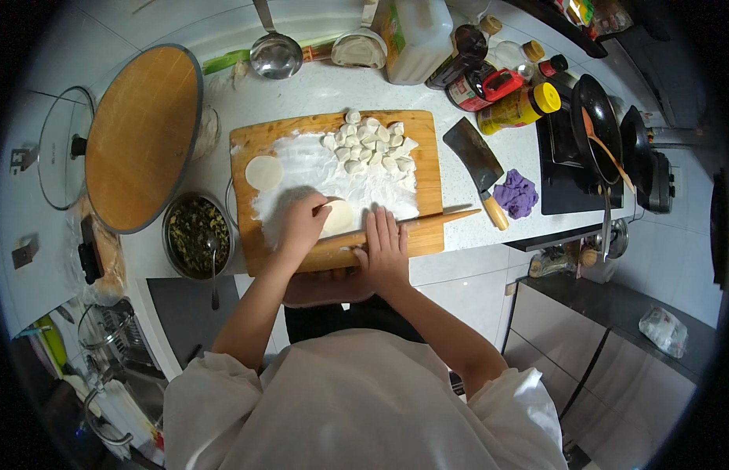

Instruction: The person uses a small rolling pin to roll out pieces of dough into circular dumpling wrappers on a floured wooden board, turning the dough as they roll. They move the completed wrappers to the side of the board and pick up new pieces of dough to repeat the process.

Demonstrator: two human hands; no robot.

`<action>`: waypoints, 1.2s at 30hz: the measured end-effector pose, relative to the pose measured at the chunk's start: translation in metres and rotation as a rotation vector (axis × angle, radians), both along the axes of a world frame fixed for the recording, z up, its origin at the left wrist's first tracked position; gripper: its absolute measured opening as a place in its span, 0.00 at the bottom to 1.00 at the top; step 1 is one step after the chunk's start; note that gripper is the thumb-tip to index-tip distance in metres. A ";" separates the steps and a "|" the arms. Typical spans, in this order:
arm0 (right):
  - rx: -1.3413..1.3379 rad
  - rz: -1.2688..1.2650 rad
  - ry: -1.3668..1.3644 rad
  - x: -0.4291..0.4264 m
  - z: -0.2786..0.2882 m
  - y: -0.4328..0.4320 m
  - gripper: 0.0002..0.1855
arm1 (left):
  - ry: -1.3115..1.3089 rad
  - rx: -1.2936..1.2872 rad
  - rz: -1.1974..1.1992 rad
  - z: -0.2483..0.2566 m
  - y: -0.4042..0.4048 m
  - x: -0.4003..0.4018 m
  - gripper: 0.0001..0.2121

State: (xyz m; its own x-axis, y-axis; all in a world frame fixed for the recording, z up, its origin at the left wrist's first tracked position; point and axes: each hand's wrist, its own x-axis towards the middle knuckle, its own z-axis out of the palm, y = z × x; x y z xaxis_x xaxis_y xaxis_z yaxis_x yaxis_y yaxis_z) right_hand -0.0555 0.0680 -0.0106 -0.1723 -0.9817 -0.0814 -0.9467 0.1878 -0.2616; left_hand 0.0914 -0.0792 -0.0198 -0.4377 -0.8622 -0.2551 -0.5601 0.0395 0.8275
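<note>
A floured wooden cutting board [429, 176] lies before me. My left hand [304, 222] pinches the left edge of a round dough wrapper [339, 217] between thumb and fingers. Across the board's near side lies a wooden rolling pin [444, 218], with my right hand [385, 249] resting flat on it, fingers stretched forward. Another round wrapper [264, 173] lies flat at the board's left. Several small dough pieces [364, 141] are heaped at its far right, dusted with flour. Left of the board stands a metal bowl [166, 235] of chopped green filling with a spoon [213, 270] in it.
Right of the board lie a cleaver [473, 153] and a lump of purple dough [516, 194]. Sauce bottles [514, 108] and a large plastic jug [419, 41] stand behind. A wok [596, 126] is on the stove at right. A round wooden board [144, 138] leans at left.
</note>
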 end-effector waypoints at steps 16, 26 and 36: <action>-0.032 -0.045 -0.043 0.005 -0.004 -0.022 0.41 | -0.064 -0.060 -0.040 -0.002 -0.003 -0.002 0.07; -0.081 -0.040 -0.007 0.001 -0.005 -0.055 0.41 | -0.083 0.040 -0.143 0.008 -0.005 0.009 0.10; -0.026 -0.049 -0.075 0.010 -0.001 0.008 0.43 | 0.067 0.137 0.088 -0.009 -0.007 0.011 0.06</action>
State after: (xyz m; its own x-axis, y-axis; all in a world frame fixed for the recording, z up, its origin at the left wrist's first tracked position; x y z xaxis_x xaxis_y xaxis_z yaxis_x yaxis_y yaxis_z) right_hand -0.0452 0.0765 -0.0118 -0.2144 -0.9742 -0.0701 -0.9143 0.2254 -0.3365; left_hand 0.1021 -0.0858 -0.0289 -0.3819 -0.8572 -0.3455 -0.4998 -0.1229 0.8574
